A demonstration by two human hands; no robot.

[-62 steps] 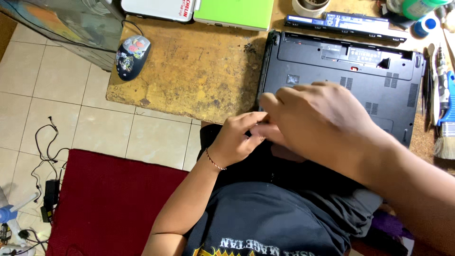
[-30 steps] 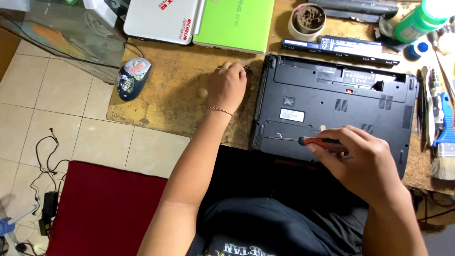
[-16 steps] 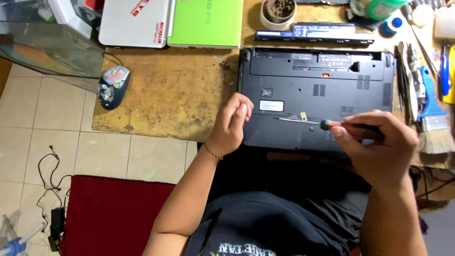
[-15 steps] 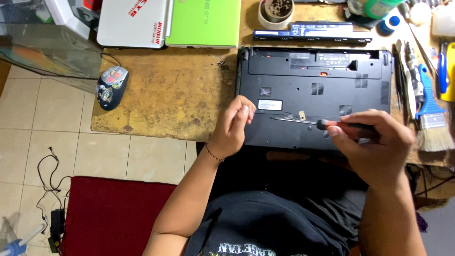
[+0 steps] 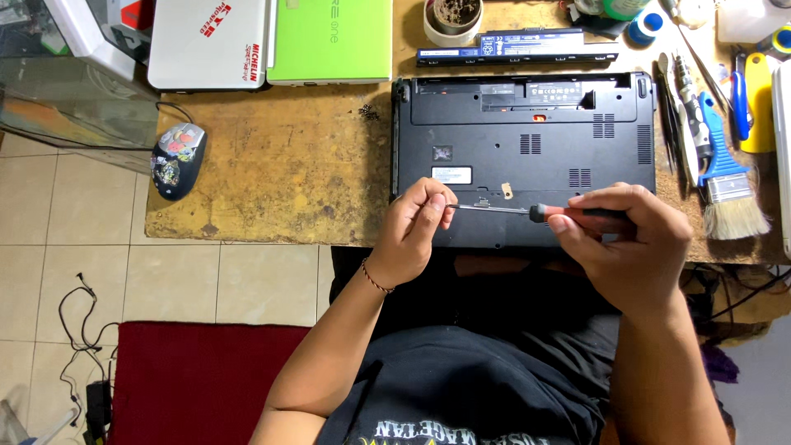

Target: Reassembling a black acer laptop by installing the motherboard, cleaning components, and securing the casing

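Already battery-less, the black laptop lies bottom-up on the tabletop, base cover on. Right hand fingers wrap the screwdriver handle; left hand fingers pinch its tip near the front edge. Looks like early unscrewing, cover removal pending.

**Screwdriver laid across an upturned laptop**

The black laptop lies bottom-up on the worn wooden table, its battery bay open along the far edge; the screwdriver lies nearly level over the laptop's near edge, dark red handle to the right, thin shaft pointing left; its tip is hidden by fingers.
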